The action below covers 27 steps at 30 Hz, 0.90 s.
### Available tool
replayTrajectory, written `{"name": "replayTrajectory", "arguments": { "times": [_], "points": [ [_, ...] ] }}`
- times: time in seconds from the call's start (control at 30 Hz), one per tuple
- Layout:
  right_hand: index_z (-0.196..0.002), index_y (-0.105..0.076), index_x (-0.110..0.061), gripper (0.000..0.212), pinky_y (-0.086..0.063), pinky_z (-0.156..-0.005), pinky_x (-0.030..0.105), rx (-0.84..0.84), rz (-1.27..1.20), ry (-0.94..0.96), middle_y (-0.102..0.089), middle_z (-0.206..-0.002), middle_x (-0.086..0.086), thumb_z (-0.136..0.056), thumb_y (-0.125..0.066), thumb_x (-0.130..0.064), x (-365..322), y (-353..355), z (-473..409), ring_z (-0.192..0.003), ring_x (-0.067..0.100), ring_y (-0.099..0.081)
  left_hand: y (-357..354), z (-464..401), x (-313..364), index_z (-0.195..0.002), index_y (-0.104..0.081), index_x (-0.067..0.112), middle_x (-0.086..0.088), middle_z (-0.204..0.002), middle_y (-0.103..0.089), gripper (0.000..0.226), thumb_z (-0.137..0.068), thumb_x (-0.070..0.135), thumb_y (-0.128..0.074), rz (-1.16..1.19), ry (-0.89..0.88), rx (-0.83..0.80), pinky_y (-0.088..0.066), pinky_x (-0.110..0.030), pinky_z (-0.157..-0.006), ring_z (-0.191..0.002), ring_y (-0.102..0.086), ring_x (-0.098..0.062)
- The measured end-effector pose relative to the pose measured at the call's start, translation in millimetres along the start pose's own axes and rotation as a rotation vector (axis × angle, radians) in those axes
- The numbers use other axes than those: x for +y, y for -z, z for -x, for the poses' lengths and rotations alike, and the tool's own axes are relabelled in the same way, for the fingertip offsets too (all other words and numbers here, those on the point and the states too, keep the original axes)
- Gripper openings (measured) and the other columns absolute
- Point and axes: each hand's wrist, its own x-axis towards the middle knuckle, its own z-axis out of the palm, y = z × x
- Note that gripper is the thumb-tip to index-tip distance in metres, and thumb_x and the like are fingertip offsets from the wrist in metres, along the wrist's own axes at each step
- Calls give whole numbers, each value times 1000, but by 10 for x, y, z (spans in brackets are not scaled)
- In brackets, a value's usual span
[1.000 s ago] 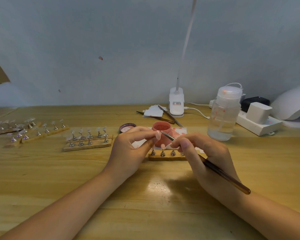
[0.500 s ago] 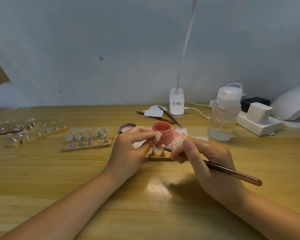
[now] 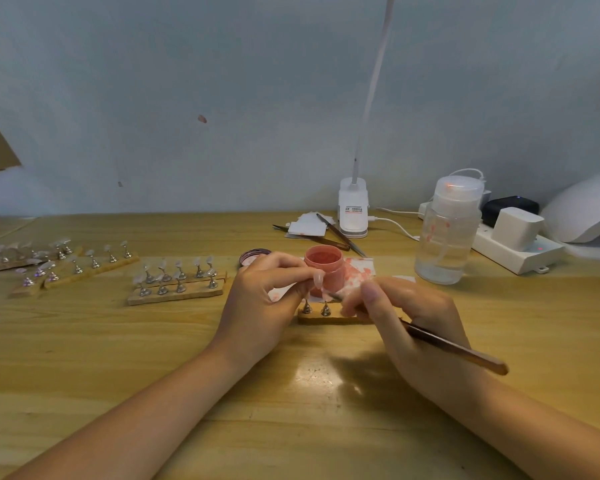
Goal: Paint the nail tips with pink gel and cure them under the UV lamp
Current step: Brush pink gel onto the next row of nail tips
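Two bare forearms, no sleeves in view, left hand (image 3: 257, 299), right hand (image 3: 413, 317), short fingernails

Both forearms came up from the lower edge and converged toward the centre, the left from about 7 o'clock, the right from about 5 o'clock. The left hand (image 3: 260, 299) lay with its back upward, the wrist low, the fingers curled toward 3 o'clock, and thumb and forefinger pinched together at their tips on something small. The right hand (image 3: 409, 317) lay just beside it at 3 o'clock, slightly blurred, its back turned up and to the right, its fingers curled toward 9 o'clock in a pen-like grip. The fingertips of the two hands were close together, with a narrow gap between them.
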Motion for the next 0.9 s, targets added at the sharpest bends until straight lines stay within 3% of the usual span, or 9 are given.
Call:
{"name": "replayTrajectory", "arguments": {
  "times": [0.07, 0.2, 0.33, 0.47, 0.6, 0.77, 0.9],
  "points": [
    [-74, -69, -13, 49, -51, -59, 27, 16, -42, -4, -67, -70, -5, -95, -34, -41, 9, 6, 14, -67, 4, -63, 0, -3, 3, -95, -66, 25, 14, -88, -61, 30, -78, 1, -67, 4, 6, 6, -43, -13, -77, -90, -56, -5],
    [-88, -67, -20, 33, -50, -65, 24, 13, 84, 48, -65, -81, -10, -94, -38, -34, -13, -14, -20, -76, 5, -62, 2, 0, 4, -97, -66, 22, 15, -87, -60, 30, -76, 0, -68, -6, 5, -1, -45, -14, -76, -90, -56, -6],
    [-74, -68, -13, 47, -50, -56, 24, 29, 3, 63, -66, -67, -4, -96, -35, -38, 2, -6, 1, -63, 3, -61, 0, 7, 15, -93, -69, 21, 13, -86, -61, 24, -76, 5, -69, -6, 13, 0, -45, -16, -76, -89, -56, -7],
    [-85, -71, -12, 43, -50, -61, 29, 33, 131, 76, -69, -77, -1, -94, -37, -37, 14, -16, -4, -70, 8, -63, -6, 5, 10, -95, -68, 21, 13, -85, -60, 27, -75, 3, -70, -16, 21, 6, -47, -21, -75, -89, -56, -10],
    [-71, -68, -11, 55, -50, -54, 28, 23, 25, 72, -66, -65, -2, -97, -31, -42, 32, -5, 10, -62, 5, -61, -5, 2, 13, -93, -69, 22, 13, -83, -61, 26, -74, 4, -71, -13, 18, 14, -45, -17, -73, -86, -56, -9],
    [-84, -70, -13, 48, -51, -61, 31, 30, 131, 84, -69, -78, -2, -96, -33, -41, 36, -21, -6, -73, 8, -63, -3, -1, 17, -94, -66, 26, 15, -84, -61, 30, -74, 4, -71, -17, 29, 7, -47, -21, -74, -87, -56, -8],
    [-73, -68, -13, 54, -50, -55, 32, 27, 31, 58, -66, -67, -3, -97, -30, -42, 40, 7, 16, -64, 5, -61, -5, 4, 26, -89, -68, 28, 12, -82, -63, 27, -75, 5, -71, 9, 32, 20, -46, -20, -74, -84, -57, -6]
  ]
}}
